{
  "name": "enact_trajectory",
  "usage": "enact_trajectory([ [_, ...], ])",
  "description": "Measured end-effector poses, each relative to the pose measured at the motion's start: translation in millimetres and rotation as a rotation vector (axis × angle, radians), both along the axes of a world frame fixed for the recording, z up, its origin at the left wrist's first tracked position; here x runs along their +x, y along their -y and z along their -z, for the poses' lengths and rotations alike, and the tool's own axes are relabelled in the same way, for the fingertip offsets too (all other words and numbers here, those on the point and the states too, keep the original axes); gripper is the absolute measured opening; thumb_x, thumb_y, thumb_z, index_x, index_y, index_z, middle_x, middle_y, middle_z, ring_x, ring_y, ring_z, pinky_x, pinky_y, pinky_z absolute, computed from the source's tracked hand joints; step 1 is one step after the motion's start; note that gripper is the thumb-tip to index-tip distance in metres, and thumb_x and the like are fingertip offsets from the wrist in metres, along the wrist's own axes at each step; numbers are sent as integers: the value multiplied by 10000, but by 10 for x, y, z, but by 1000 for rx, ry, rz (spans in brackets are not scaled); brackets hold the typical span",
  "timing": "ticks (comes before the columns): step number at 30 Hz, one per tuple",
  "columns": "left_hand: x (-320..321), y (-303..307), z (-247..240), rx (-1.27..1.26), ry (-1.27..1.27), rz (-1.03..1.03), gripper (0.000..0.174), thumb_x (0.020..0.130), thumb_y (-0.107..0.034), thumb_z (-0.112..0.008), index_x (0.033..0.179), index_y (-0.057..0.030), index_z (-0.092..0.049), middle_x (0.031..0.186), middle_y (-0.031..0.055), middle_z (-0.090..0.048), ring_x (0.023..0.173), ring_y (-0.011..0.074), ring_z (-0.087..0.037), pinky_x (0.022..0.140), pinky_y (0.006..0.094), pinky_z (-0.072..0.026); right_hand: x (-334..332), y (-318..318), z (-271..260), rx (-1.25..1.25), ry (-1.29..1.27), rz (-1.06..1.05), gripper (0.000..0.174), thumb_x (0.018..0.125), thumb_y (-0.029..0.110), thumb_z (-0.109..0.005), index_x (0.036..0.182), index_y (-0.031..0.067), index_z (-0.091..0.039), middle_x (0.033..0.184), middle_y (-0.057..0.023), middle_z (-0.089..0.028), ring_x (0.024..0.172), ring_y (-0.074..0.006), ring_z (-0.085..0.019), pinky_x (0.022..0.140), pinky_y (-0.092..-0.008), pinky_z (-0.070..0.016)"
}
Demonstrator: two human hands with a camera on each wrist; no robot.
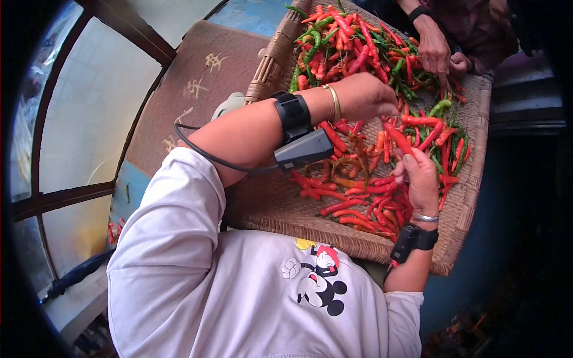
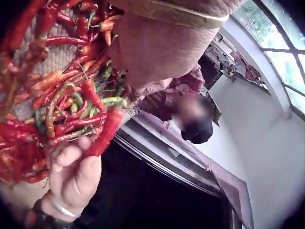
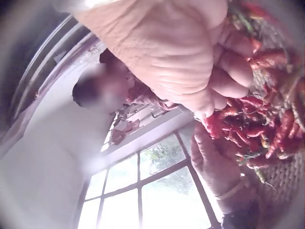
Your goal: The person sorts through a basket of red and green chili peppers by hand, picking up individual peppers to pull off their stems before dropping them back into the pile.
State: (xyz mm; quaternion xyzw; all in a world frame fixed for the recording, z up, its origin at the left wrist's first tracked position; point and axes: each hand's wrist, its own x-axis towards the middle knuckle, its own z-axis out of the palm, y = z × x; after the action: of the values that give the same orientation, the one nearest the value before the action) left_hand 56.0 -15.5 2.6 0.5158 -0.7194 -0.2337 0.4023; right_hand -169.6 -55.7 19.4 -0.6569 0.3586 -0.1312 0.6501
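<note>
In the head view my right hand (image 1: 421, 179) pinches a red chili pepper (image 1: 399, 138) between thumb and fingers, its far end angled up to the left. The same red chili pepper (image 2: 106, 133) shows at close range in the left wrist view. My left hand (image 1: 364, 96) reaches across from the left with bent fingers, the fingertips right at the pepper's far end. Those fingertips are largely hidden, and I cannot tell whether they grip its stem. Below both hands, red chili peppers (image 1: 373, 203) lie spread over a woven basket tray (image 1: 453, 238).
A heap of red and green chilies (image 1: 340, 42) fills the tray's far end. Across it, another person's hand (image 1: 434, 48) reaches into the peppers. A brown mat (image 1: 197, 77) with pale characters lies to the left, beside framed glass panes (image 1: 89, 107).
</note>
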Motion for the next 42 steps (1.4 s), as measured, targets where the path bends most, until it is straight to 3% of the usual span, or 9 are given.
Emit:
enact_trajectory([
  [2, 43, 36, 51, 0, -7, -213, 170, 756, -209, -559, 820, -55, -597, 689, 134, -578, 646, 272, -576, 578, 346, -449, -54, 53, -52, 71, 108, 98, 237, 854, 187, -457, 957, -23, -498, 610, -7, -509, 494, -56, -448, 472, -166, -372],
  [3, 39, 35, 71, 0, -8, -214, 170, 756, -209, -559, 820, -55, -597, 689, 134, -578, 646, 272, -576, 578, 346, -449, -100, 113, -34, 110, 181, 172, 255, 860, 219, -452, 974, -4, -499, 604, -11, -503, 490, -75, -450, 472, -184, -379],
  [6, -53, 15, 101, 343, 561, -112, 234, 691, -281, -582, 791, -74, -623, 736, 120, -600, 700, 295, -581, 610, 375, -470, -152, 217, -44, 281, 655, 262, 386, 837, 330, -476, 1081, 31, -467, 658, -22, -519, 587, -108, -476, 508, -239, -403],
  [10, -178, -120, 75, 533, 730, -63, 240, 665, -306, -620, 771, -91, -641, 752, 88, -612, 725, 263, -595, 614, 364, -475, -114, 184, -51, 408, 711, 300, 507, 818, 375, -490, 1173, 25, -397, 773, -43, -554, 621, -112, -491, 519, -241, -408],
  [18, -251, -92, 240, 561, 642, -156, 233, 674, -299, -593, 755, -84, -637, 751, 99, -607, 739, 269, -592, 629, 364, -472, 9, 37, 17, 333, 341, 87, 308, 832, 194, -500, 1067, 0, -460, 724, -44, -565, 592, -85, -532, 518, -191, -435],
  [26, -285, -53, 207, 602, 534, -107, 251, 673, -312, -558, 743, -81, -628, 736, 128, -600, 727, 295, -582, 639, 379, -468, 50, 16, 174, 233, 64, 115, 268, 831, 201, -508, 1018, 9, -500, 713, -24, -558, 563, -56, -516, 481, -164, -419],
  [28, -266, -70, 97, 588, 400, -206, 252, 678, -313, -551, 722, -77, -626, 710, 136, -594, 696, 298, -579, 628, 379, -464, 75, -3, 191, 169, -47, 112, 275, 833, 226, -505, 1005, 11, -510, 704, -16, -550, 550, -53, -508, 468, -157, -407],
  [36, -296, -137, 21, 462, 166, -123, 279, 695, -313, -550, 754, -52, -629, 700, 152, -591, 696, 299, -579, 641, 370, -459, 146, -72, 230, 311, -30, 72, 326, 849, 314, -463, 978, 19, -514, 682, -29, -544, 549, -75, -518, 446, -169, -400],
  [42, -368, -194, 45, 334, 81, 87, 221, 709, -277, -550, 770, -77, -623, 700, 131, -591, 678, 298, -572, 617, 366, -454, 125, -47, 236, 374, 181, 171, 227, 830, 230, -510, 946, 36, -529, 655, -31, -552, 538, -77, -512, 470, -186, -410],
])
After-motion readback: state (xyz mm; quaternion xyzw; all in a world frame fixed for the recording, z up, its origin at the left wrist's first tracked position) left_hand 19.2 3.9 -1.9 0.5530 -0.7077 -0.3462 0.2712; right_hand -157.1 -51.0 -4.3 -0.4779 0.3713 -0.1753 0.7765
